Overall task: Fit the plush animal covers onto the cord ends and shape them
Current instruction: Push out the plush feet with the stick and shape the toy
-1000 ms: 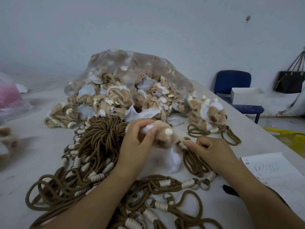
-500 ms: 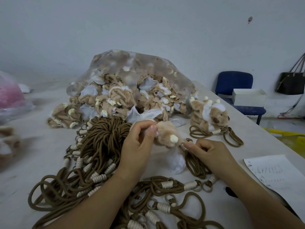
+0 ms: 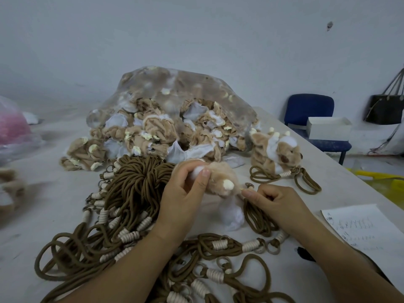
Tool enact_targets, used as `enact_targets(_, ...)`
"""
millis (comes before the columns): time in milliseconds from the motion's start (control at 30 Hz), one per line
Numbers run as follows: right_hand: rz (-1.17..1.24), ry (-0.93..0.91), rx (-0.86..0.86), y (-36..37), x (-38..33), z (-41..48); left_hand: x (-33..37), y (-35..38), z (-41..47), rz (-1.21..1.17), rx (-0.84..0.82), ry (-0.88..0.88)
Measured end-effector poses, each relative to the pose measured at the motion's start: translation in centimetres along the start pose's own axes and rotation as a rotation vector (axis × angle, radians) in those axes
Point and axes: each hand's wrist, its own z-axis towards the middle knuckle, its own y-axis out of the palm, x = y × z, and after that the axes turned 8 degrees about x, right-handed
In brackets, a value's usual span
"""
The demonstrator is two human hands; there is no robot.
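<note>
My left hand [image 3: 185,193] grips a tan plush animal cover [image 3: 220,180] with a cream ear and white stuffing at its top. My right hand [image 3: 273,200] pinches the end of a brown cord [image 3: 258,217] at the cover's lower right edge, where a small ring shows. A white piece of the cover [image 3: 231,215] hangs below. A finished plush animal [image 3: 275,152] on its cord loops lies to the right.
A clear bag spilling several unfitted tan and white covers [image 3: 153,132] sits behind. A big bundle of brown cords with white wrappings [image 3: 122,197] covers the near table. Paper sheet [image 3: 367,228] at right; blue chair [image 3: 310,112] with white box beyond the table edge.
The cover has turned in my left hand, its cream ear now lower and facing me. My right hand keeps the cord end at the cover's edge.
</note>
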Motion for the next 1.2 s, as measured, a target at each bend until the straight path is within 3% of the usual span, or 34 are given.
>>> enact_targets(267,-0.032,-0.028,0.013,1.4,-0.9,-0.2,0.1,1.3,-0.9,-0.044,-0.080,0.088)
enact_targets(500,-0.166,-0.067,0.047,0.3,-0.3,0.0,-0.3,0.4,0.0,-0.181,0.065,-0.180)
enact_targets(867,-0.057,0.062,0.017,0.6,0.0,-0.1,-0.4,0.2,0.2,-0.120,0.118,-0.087)
enact_targets(1200,-0.045,0.014,-0.015,0.3,-0.1,-0.1,-0.2,0.2,0.4,-0.133,0.066,-0.067)
